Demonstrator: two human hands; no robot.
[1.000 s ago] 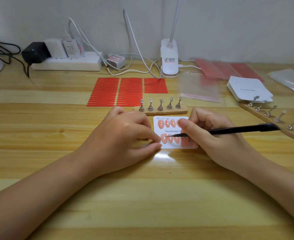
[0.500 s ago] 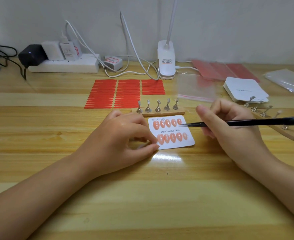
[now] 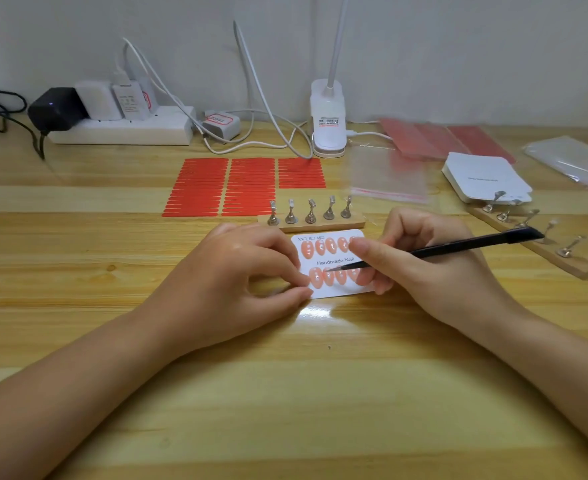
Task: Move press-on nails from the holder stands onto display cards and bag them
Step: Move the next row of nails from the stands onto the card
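At bench centre, head view: a white display card [image 3: 334,263] printed "Handmade Nail" lies flat on the wooden bench [image 3: 285,393], carrying two rows of orange press-on nails [image 3: 320,247]. The left hand [image 3: 237,278] rests at the card's left edge, fingers curled, thumb and forefinger pinching that edge. The right hand [image 3: 424,268] grips black tweezers [image 3: 458,244] — their tip meets the lower row of nails. Just behind the card stands a wooden holder stand [image 3: 311,221] with five metal pegs; a second holder stand [image 3: 534,237] lies to the right, beside a stack of blank cards [image 3: 486,176]. Red adhesive strips [image 3: 226,187] and a clear bag [image 3: 387,174] lie farther back — with a power strip [image 3: 123,129] and a lamp base [image 3: 328,133] by the wall.
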